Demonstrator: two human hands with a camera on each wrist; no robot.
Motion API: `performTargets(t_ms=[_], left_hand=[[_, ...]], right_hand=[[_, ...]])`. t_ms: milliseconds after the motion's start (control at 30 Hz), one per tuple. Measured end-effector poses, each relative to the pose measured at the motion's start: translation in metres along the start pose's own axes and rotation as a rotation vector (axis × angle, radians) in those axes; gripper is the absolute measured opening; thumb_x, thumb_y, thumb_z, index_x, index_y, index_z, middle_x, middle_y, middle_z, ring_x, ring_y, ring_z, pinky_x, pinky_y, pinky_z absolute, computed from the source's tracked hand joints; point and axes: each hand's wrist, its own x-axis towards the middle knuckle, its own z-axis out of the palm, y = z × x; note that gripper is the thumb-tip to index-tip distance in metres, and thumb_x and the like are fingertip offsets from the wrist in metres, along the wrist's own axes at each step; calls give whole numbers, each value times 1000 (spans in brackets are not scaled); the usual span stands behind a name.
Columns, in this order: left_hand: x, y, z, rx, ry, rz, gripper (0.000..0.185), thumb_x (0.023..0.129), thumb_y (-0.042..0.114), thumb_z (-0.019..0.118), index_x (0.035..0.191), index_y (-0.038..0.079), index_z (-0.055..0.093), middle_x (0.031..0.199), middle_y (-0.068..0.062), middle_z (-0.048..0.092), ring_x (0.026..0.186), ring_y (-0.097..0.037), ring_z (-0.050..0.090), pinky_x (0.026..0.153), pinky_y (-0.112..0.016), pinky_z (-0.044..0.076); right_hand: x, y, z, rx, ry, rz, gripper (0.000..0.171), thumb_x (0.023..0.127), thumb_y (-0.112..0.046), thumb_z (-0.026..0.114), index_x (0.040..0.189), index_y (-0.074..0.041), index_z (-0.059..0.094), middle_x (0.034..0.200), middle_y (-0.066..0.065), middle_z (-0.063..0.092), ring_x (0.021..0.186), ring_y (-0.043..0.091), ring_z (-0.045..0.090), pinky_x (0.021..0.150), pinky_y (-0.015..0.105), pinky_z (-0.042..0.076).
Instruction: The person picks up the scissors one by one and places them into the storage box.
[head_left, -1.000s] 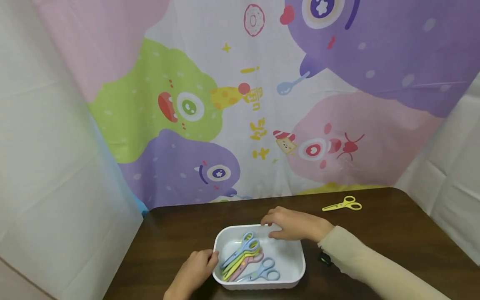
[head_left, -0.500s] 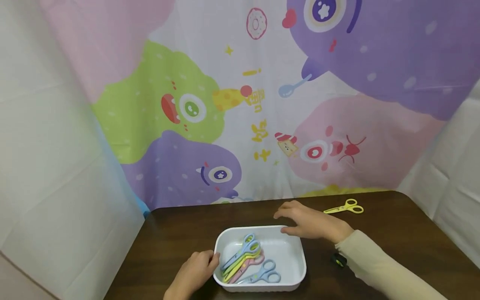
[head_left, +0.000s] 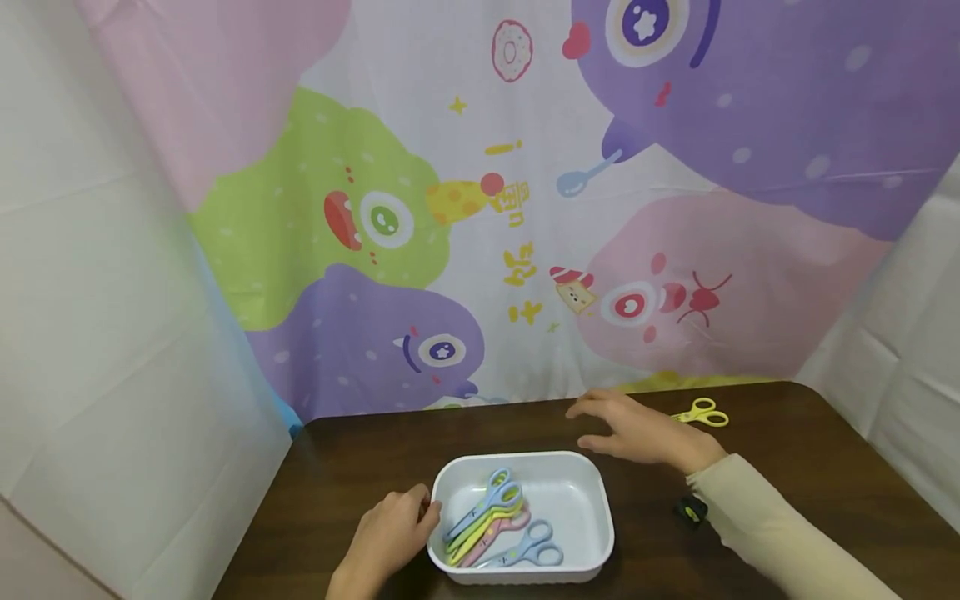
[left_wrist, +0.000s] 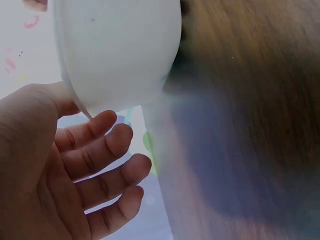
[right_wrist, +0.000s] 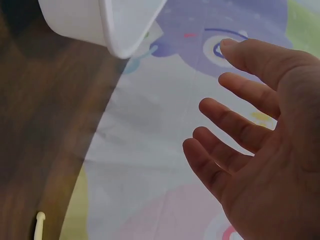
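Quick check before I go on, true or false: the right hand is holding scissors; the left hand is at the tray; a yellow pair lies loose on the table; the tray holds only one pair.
1. The right hand is holding scissors. False: it is open and empty, above the table beyond the white tray.
2. The left hand is at the tray. True: it rests against the tray's left end.
3. Yellow scissors lie loose on the table. True: just beyond the right hand.
4. The tray holds one pair. False: several scissors, blue, yellow-green and pink, lie in it.
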Motion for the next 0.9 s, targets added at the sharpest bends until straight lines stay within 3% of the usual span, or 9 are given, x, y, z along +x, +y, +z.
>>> performTargets(t_ms=[467, 733, 900], left_hand=[[3, 0, -1, 54, -2, 19, 23, 97, 29, 65, 77, 21, 60, 61, 9, 48, 54, -10, 43, 50, -33, 35], [7, 4, 0, 50, 5, -12, 20, 96, 29, 66, 78, 20, 64, 63, 7, 51, 56, -12, 45, 50, -36, 38], [9, 2, 0, 21, -26, -35, 19, 96, 29, 66, 79, 19, 65, 64, 6, 53, 57, -14, 46, 52, -36, 39]], right_hand=[[-7, 31, -16, 42, 100, 23, 40, 97, -25, 72, 132, -8, 65, 130, 10, 65, 123, 32, 60, 104, 55, 48], [-17, 57, -19, 27, 130, 57, 44, 95, -21, 74, 134, -2, 63, 133, 15, 65, 127, 39, 59, 103, 58, 48], [-20, 70, -21, 24, 125, 84, 45, 95, -20, 74, 134, -1, 62, 133, 18, 65, 126, 41, 59, 104, 60, 46]])
